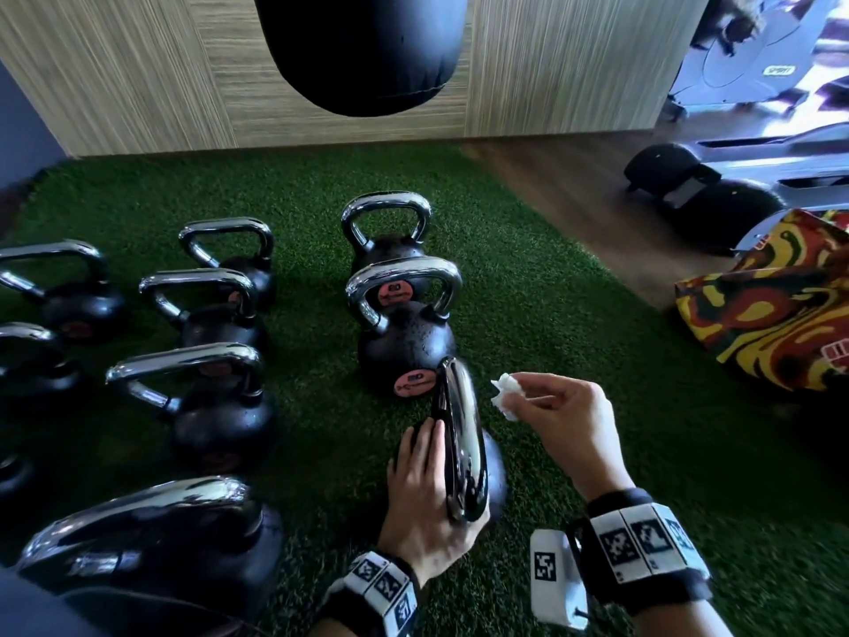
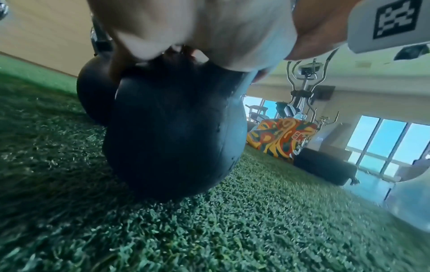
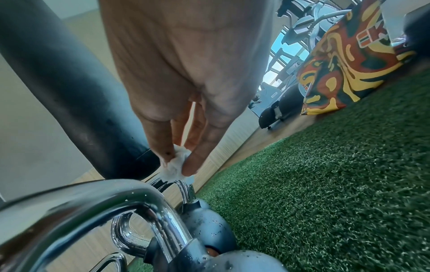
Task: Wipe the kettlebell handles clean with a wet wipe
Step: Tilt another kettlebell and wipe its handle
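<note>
nearest kettlebell (image 1: 464,452): black ball, chrome handle, on green turf (image 1: 597,342), handle edge-on to head view. left hand (image 1: 427,494) curled around handle. right hand (image 1: 565,420) just beside, pinching crumpled white wet wipe (image 1: 505,395), off metal. more kettlebells (image 1: 202,397) left and ahead; punching bag (image 1: 363,48) overhead, patterned cushion (image 1: 772,305) right.

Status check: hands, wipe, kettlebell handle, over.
Left hand grips the near black kettlebell's chrome handle. Right hand pinches the crumpled white wet wipe, clear of the handle. Nothing between them.
</note>
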Tool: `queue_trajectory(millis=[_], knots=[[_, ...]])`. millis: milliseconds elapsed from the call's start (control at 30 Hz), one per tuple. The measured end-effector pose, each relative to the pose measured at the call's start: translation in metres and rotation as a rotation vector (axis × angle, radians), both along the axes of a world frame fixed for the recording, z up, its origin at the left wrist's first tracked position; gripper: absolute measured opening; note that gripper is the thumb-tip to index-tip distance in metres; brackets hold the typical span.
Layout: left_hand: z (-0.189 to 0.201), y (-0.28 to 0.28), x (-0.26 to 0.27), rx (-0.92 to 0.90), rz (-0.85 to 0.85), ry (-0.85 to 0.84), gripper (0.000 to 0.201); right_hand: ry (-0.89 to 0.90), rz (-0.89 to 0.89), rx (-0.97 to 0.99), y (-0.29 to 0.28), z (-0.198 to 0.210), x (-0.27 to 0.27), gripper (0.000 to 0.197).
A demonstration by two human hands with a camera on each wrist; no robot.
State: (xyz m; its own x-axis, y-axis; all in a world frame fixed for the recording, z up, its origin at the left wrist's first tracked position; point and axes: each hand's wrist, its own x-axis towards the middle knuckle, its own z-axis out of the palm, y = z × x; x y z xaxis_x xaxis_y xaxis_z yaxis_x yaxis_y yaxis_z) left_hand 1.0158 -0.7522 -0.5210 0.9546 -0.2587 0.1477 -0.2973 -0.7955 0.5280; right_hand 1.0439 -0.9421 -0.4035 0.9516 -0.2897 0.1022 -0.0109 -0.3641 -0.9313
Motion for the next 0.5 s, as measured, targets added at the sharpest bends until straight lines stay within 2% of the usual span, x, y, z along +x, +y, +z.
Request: queue_trajectory(millis=[100,167,233,300,367,433,500], knots=[[-0.003,0.003,0.005,0.000,-0.053,-0.024,0.100,0.011,0.006,0.065,0.001,-0.005,0.006,0.017],[0.006,0.012,0.011,-0.004,-0.181,-0.061,0.092,0.030,0.002,0.083,0.004,-0.010,0.010,0.018],[0.024,0.025,0.018,-0.091,-0.279,-0.039,0.083,0.073,-0.015,0.088,0.006,-0.021,0.017,0.016],[0.048,0.040,0.023,-0.204,-0.343,0.064,0.091,0.148,-0.018,0.108,0.010,-0.035,0.024,0.020],[0.061,0.048,0.028,-0.229,-0.403,0.172,0.107,0.232,-0.021,0.116,0.017,-0.049,0.032,0.018],[0.064,0.052,0.031,-0.164,-0.452,0.137,0.121,0.274,-0.028,0.116,0.027,-0.058,0.034,0.010],[0.064,0.055,0.036,-0.076,-0.536,0.103,0.127,0.286,-0.044,0.075,0.032,-0.064,0.035,0.020]])
